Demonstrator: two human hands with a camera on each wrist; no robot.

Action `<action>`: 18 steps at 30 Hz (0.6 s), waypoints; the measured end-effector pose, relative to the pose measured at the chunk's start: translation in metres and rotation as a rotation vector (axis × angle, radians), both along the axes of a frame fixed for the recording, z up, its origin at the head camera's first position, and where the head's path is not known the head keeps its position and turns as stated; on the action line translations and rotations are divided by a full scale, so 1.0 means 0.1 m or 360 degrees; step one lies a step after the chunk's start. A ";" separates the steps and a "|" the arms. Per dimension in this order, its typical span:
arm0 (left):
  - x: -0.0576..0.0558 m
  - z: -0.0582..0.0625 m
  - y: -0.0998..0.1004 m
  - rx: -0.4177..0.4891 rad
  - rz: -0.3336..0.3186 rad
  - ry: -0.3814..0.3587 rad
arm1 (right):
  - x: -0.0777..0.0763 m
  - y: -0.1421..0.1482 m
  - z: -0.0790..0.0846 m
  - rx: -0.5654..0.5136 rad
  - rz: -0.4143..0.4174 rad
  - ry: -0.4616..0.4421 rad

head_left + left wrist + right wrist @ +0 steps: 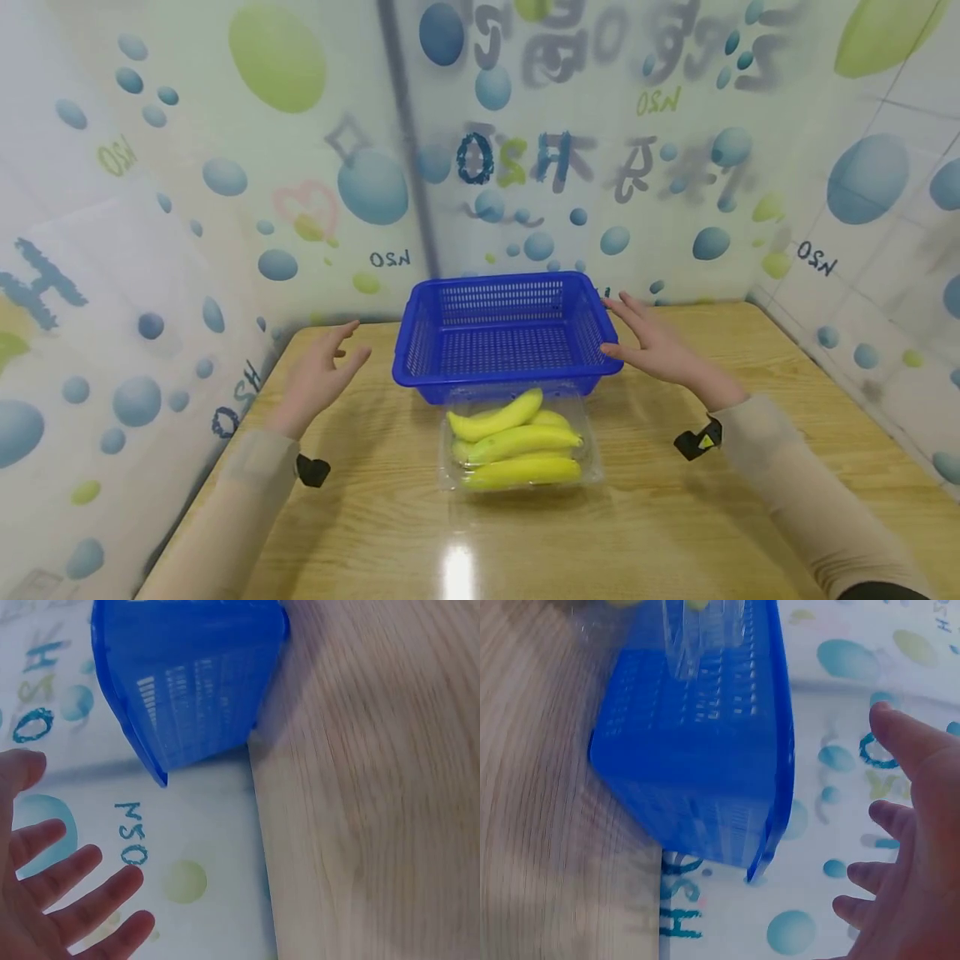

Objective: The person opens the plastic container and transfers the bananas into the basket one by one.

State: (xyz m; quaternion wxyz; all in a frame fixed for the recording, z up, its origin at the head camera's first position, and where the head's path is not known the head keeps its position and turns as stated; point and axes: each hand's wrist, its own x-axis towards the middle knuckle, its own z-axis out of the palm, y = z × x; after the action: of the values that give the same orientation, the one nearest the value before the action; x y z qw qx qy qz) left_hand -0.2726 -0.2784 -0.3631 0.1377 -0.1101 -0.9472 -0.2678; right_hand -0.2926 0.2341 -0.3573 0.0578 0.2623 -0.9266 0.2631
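Observation:
A blue plastic basket [510, 375] with slotted walls stands near the table's back edge, nothing lying inside it. In front of it, a clear plastic container [594, 454] holds several yellow bananas [517, 442]; its back edge overlaps the basket's front wall in the head view. My left hand [318, 379] hovers to the left of the basket, apart from it, fingers spread and holding nothing. On the other side, my right hand [660, 342] has its fingertips close by the basket's right rim, fingers spread. The right wrist view shows a gap between this hand and the basket [690, 750].
The wooden table [375, 517] extends around the basket and container. Behind it and along both sides hangs a pale sheet [300, 167] printed with blue and green dots. Dark wrist straps [697, 439] sit at both sleeves.

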 end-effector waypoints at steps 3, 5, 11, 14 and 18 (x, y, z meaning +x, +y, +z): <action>0.07 -0.02 0.05 0.0085 -0.0004 -0.0030 | 0.11 -0.08 0.00 -0.0002 0.0039 0.0028; 0.12 -0.04 0.09 0.0133 0.0007 -0.0045 | 0.19 -0.14 -0.01 -0.0007 0.0062 0.0038; 0.28 -0.13 0.21 0.0400 0.0000 -0.0103 | 0.43 -0.32 -0.02 -0.0076 0.0127 0.0063; 0.35 -0.20 0.27 0.0553 -0.0039 -0.0127 | 0.54 -0.40 -0.03 -0.0096 0.0173 0.0119; 0.43 -0.26 0.38 0.0707 -0.0078 -0.0222 | 0.66 -0.50 -0.03 -0.0113 0.0250 0.0216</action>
State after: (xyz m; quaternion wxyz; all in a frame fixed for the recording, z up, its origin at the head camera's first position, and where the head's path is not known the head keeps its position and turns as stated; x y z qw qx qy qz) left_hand -0.2293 -0.2400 -0.3892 0.0863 -0.0814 -0.8693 -0.4799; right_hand -0.2264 0.1838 -0.3606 0.1089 0.3490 -0.8873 0.2812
